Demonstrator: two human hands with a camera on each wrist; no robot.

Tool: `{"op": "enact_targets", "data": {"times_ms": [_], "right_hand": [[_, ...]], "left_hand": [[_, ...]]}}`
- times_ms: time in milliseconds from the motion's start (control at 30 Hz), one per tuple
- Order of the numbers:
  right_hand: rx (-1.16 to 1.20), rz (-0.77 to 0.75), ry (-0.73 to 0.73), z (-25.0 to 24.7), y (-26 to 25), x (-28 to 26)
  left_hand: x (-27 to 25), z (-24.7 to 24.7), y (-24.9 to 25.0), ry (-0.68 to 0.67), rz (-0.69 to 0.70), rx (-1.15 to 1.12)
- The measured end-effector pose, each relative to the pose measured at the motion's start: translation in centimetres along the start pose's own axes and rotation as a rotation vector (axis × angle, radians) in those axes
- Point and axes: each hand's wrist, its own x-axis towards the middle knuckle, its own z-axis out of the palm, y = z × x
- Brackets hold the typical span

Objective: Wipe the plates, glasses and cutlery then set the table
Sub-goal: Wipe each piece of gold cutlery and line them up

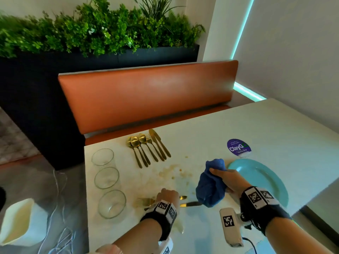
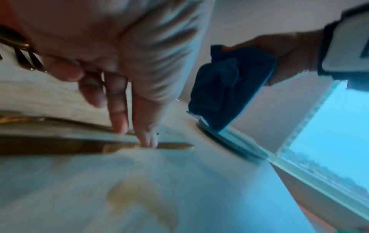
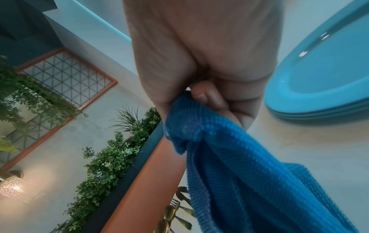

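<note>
Right hand [image 1: 230, 180] holds a bunched blue waffle-weave cloth [image 1: 211, 186], thumb and fingers curled round its upper folds; the rest of the cloth hangs down from the grip toward the white table [image 1: 238, 125]. Just right of that grip lies a stack of round turquoise plates [image 1: 266, 178], flat on the table.

Left hand [image 1: 167, 196] is down on the table left of the cloth, straight fingertips [image 2: 146, 138] pressing on a gold table knife [image 1: 190, 204] that lies flat. Whether the fingers pinch it is too blurred to tell. A gold fork [image 1: 145, 200] and a gold spoon [image 1: 183, 197] lie beside the same hand.

Beyond the left hand: a row of gold cutlery [image 1: 148, 147]; to its left, three clear glasses [image 1: 107, 180] in a line. Brownish stains [image 1: 174, 173] mark the tabletop between the hands and the cutlery row.
</note>
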Motion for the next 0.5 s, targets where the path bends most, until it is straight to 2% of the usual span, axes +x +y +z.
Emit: {"op": "enact_targets", "data": {"times_ms": [100, 233, 500], "right_hand": [[0.008, 0.012, 0.018, -0.4, 2.0, -1.4], [0.029, 0.021, 0.011, -1.0, 3.9, -2.6], [0.031, 0.042, 0.054, -2.7, 6.0, -2.4]], "left_hand": [[-1.5, 0.7, 0.1, 0.079, 0.079, 0.122], [-2.1, 0.5, 0.1, 0.121, 0.109, 0.188], [-2.7, 0.2, 1.2, 0.109, 0.122, 0.24]]}}
